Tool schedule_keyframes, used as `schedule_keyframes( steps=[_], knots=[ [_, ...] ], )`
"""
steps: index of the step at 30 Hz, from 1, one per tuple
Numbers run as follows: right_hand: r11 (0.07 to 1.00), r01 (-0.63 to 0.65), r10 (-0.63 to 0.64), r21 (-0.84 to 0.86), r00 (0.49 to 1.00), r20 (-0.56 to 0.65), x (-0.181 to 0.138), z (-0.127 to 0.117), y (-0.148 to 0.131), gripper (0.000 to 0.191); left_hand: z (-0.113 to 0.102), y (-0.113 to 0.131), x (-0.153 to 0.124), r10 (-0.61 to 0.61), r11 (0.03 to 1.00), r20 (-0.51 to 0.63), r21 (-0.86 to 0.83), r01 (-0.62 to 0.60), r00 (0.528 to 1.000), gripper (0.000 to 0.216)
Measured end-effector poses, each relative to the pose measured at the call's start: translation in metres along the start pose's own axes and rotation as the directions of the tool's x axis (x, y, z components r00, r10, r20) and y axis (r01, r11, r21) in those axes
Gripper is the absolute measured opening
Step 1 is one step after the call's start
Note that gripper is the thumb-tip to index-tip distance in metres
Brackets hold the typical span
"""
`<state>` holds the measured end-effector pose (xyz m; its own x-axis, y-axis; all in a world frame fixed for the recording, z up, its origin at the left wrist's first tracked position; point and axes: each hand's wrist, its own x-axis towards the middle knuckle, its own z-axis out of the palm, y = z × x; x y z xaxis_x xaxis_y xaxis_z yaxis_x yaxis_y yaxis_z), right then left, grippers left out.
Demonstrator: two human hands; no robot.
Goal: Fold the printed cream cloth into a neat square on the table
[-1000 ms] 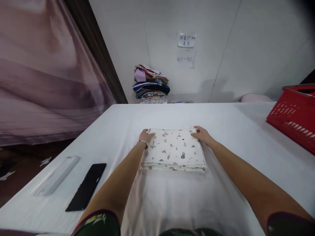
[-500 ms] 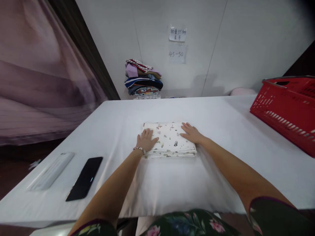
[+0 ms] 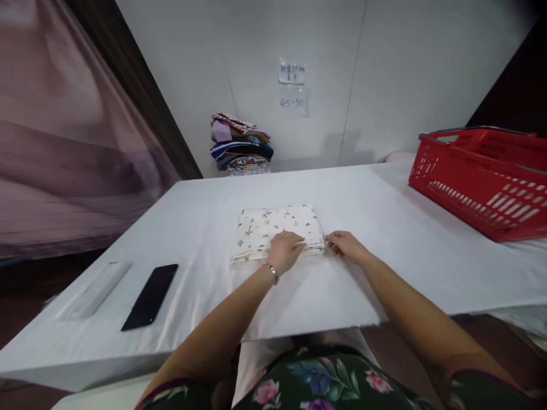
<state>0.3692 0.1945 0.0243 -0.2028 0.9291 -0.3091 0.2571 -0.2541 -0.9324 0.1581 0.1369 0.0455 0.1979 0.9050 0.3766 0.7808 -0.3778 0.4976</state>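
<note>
A folded white cloth (image 3: 273, 225) with small printed figures lies flat in the middle of the white-covered table (image 3: 384, 250). My left hand (image 3: 285, 251), a bracelet on its wrist, rests on the cloth's near edge with fingers curled down over it. My right hand (image 3: 344, 244) sits at the cloth's near right corner, fingers bent and touching the edge. Both forearms reach in from the bottom of the view.
A red plastic basket (image 3: 478, 176) stands at the table's right side. A black phone (image 3: 150, 296) and a pale flat case (image 3: 94, 289) lie near the left edge. A stack of folded clothes (image 3: 240, 143) sits against the back wall under paper notes (image 3: 292, 73).
Both hands have slid from the cloth's far corners, across its top, to its near edge. The view has pulled back and turned right, showing more of the red basket.
</note>
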Motion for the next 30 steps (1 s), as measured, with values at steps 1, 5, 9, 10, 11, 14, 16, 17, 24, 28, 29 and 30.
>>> schedule_keyframes(
  steps=[1,5,9,10,11,14,16,17,24,28,29,30],
  knots=[
    [1.0,-0.009,0.009,0.009,0.999,0.035,-0.005,0.003,0.001,0.015,0.009,0.007,0.004,0.001,1.0,0.009,0.012,-0.001,1.0,0.016],
    [0.996,-0.015,0.005,0.09,0.994,0.114,-0.015,0.011,0.003,0.017,0.03,0.019,0.016,-0.065,0.995,0.065,0.082,0.059,0.996,0.016],
    [0.986,-0.01,-0.014,0.166,0.99,0.138,-0.013,0.014,0.011,0.021,0.036,0.019,0.017,-0.099,0.99,0.084,0.109,0.09,0.992,0.019],
    [0.983,0.004,-0.03,0.182,0.989,0.142,-0.012,0.014,0.013,0.021,0.037,0.019,0.016,-0.101,0.991,0.079,0.1,0.093,0.992,0.02],
    [0.98,0.017,-0.047,0.2,0.988,0.145,-0.011,0.014,0.014,0.021,0.037,0.02,0.016,-0.107,0.991,0.074,0.086,0.101,0.992,0.02],
    [0.966,0.051,-0.093,0.252,0.984,0.155,-0.011,0.014,0.015,0.021,0.038,0.021,0.016,-0.156,0.987,0.072,0.044,0.153,0.985,0.019],
    [0.963,0.056,-0.103,0.265,0.981,0.165,-0.012,0.014,0.014,0.022,0.038,0.022,0.019,-0.185,0.983,0.085,0.03,0.184,0.979,0.018],
    [0.962,0.054,-0.103,0.266,0.979,0.174,-0.013,0.014,0.014,0.023,0.038,0.022,0.02,-0.191,0.982,0.091,0.03,0.189,0.977,0.017],
    [0.958,0.047,-0.11,0.283,0.972,0.208,-0.014,0.014,0.012,0.022,0.036,0.029,0.022,-0.136,0.989,0.026,0.068,0.134,0.99,0.017],
    [0.959,0.057,-0.122,0.279,0.968,0.22,-0.012,0.014,0.014,0.022,0.037,0.031,0.016,-0.065,0.994,0.028,0.091,0.062,0.998,0.015],
    [0.96,0.054,-0.118,0.275,0.968,0.221,-0.012,0.014,0.015,0.022,0.037,0.03,0.015,-0.048,0.995,0.042,0.091,0.044,0.998,0.014],
    [0.962,0.048,-0.111,0.271,0.969,0.223,-0.011,0.014,0.016,0.021,0.037,0.029,0.014,-0.033,0.996,0.05,0.087,0.029,0.998,0.012]
  ],
)
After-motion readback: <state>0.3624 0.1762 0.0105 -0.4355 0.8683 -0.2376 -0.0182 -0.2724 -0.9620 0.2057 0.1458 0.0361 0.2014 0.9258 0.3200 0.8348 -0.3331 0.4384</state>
